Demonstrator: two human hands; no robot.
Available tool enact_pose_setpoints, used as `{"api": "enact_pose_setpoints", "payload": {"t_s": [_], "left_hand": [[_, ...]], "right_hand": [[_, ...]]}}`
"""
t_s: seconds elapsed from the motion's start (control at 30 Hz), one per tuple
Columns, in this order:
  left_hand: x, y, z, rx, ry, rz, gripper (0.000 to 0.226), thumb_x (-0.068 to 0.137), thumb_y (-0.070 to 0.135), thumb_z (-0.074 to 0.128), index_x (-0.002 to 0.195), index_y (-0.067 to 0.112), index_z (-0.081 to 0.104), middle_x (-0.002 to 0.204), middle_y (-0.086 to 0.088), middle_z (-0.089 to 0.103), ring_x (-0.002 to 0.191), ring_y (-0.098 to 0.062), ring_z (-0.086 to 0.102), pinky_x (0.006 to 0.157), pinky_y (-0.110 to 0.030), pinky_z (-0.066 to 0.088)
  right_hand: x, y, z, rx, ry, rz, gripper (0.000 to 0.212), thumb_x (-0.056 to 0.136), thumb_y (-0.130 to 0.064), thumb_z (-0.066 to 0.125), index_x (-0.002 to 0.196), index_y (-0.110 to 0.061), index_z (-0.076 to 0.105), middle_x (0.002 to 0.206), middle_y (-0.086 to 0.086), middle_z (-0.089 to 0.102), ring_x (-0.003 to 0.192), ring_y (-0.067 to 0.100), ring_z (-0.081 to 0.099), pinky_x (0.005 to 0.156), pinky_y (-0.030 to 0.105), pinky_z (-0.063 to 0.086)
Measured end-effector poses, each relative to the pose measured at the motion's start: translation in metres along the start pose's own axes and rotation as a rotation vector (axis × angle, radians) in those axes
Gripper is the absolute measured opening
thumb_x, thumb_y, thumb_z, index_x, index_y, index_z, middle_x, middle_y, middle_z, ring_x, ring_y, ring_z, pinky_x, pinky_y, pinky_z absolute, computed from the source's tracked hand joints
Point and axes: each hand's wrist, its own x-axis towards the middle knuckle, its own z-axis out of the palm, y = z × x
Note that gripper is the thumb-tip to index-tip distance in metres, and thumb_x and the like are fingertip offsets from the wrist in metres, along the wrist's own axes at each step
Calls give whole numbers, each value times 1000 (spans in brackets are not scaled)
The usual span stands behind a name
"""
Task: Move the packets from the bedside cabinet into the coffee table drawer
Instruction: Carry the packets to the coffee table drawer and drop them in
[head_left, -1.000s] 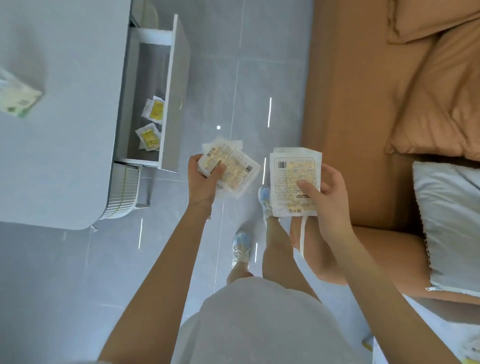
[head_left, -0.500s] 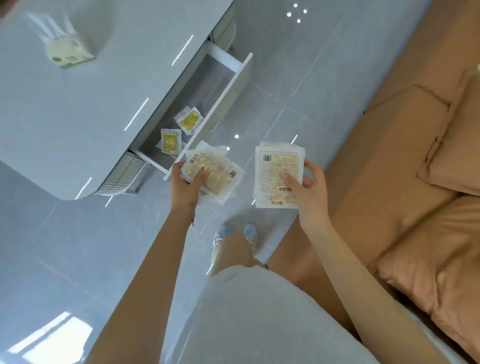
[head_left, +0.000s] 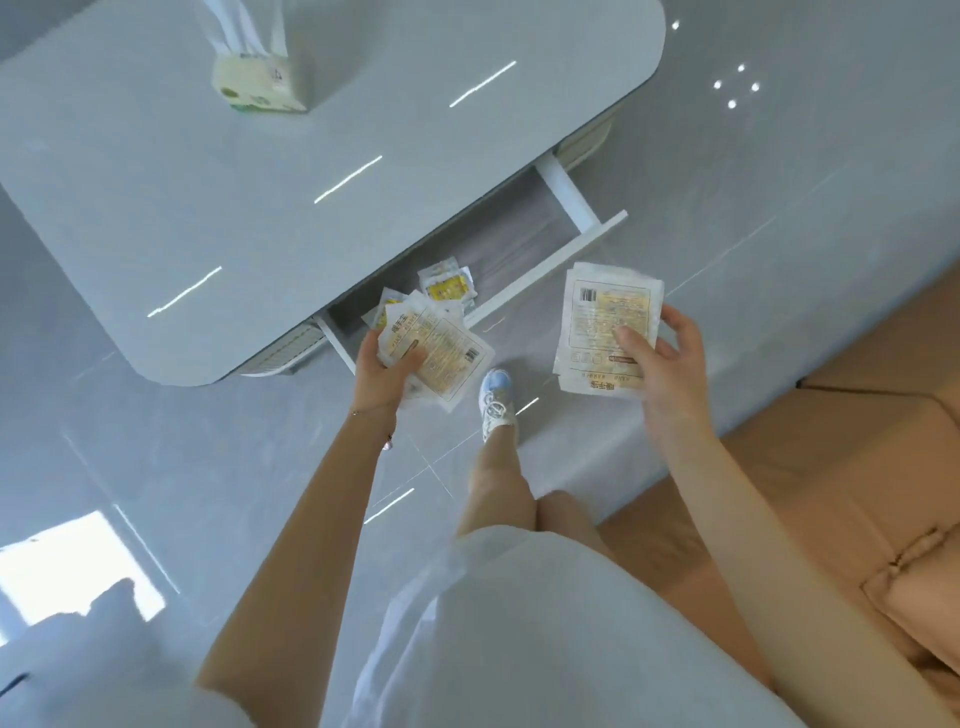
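Observation:
My left hand (head_left: 382, 376) grips a small stack of white-and-yellow packets (head_left: 441, 351) right at the near left corner of the open coffee table drawer (head_left: 524, 236). My right hand (head_left: 662, 358) holds another stack of the same packets (head_left: 602, 317) upright, just in front of the drawer's white front panel (head_left: 550, 267). Inside the drawer lies a smaller yellow packet (head_left: 447, 283); another one is mostly hidden behind my left-hand stack.
The grey coffee table top (head_left: 249, 197) carries a tissue pack (head_left: 257, 85) at its far side. A tan sofa (head_left: 852, 447) fills the right. My legs and a white-and-blue shoe (head_left: 496, 400) stand on the glossy grey floor beside the drawer.
The view has swung so the table now lies ahead. My left hand with its packets has come to the drawer's near corner; the right hand still holds its stack beside it.

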Motion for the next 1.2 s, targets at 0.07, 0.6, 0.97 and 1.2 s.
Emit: {"api": "enact_pose_setpoints", "payload": {"t_s": [0.07, 0.6, 0.97, 1.2], "left_hand": [[22, 10, 15, -51, 34, -44, 46, 87, 2, 61, 130, 12, 45, 105, 3, 58, 95, -15, 59, 84, -33, 51], [227, -42, 58, -267, 131, -383, 39, 86, 3, 64, 121, 17, 53, 108, -3, 65, 103, -26, 63, 92, -48, 51], [355, -138, 69, -45, 451, -422, 51, 84, 17, 69, 131, 10, 52, 125, -9, 60, 114, -30, 56, 89, -38, 46], [366, -161, 77, 223, 511, -303, 48, 83, 22, 70, 127, 11, 54, 121, -6, 61, 100, -21, 56, 75, -26, 41]], "right_hand": [[30, -19, 14, -38, -52, 3, 41, 86, -10, 70, 116, -26, 48, 101, 2, 72, 92, 17, 71, 74, 33, 59], [285, 38, 146, -587, -385, 67, 25, 90, -8, 62, 114, -16, 59, 102, -7, 68, 87, 0, 66, 63, 11, 52], [444, 155, 187, -784, -262, 187, 26, 89, -17, 65, 113, -9, 63, 116, 7, 68, 103, 21, 65, 93, 37, 52], [466, 178, 199, -876, -189, 178, 32, 87, -12, 67, 107, 12, 63, 116, 26, 65, 109, 40, 61, 96, 46, 48]]}}
